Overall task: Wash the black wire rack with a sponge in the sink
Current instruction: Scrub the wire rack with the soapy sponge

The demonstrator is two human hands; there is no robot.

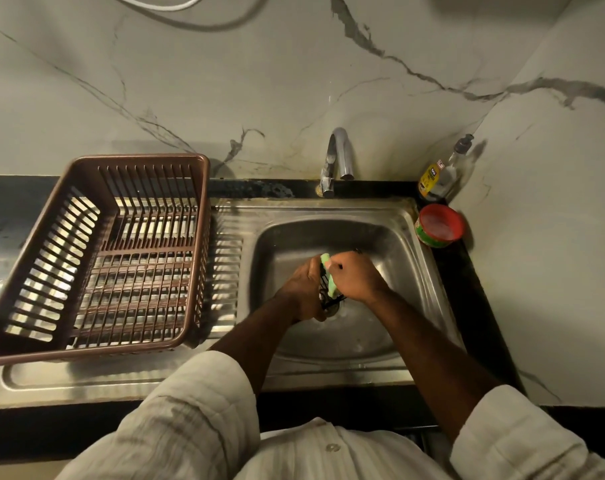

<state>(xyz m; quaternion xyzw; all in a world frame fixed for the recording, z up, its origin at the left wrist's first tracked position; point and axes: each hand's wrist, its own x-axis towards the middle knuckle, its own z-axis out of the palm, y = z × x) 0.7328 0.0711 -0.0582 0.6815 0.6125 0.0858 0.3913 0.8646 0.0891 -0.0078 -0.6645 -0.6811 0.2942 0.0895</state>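
Black, stiff wire rack (328,300), light and probably slippery when wet, is gripped edgewise by the left hand (303,289); the right hand (356,276) pinches a soft green sponge (331,285).

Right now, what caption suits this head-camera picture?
Left hand holds a black wire rack over the sink; right hand presses a green sponge to it.
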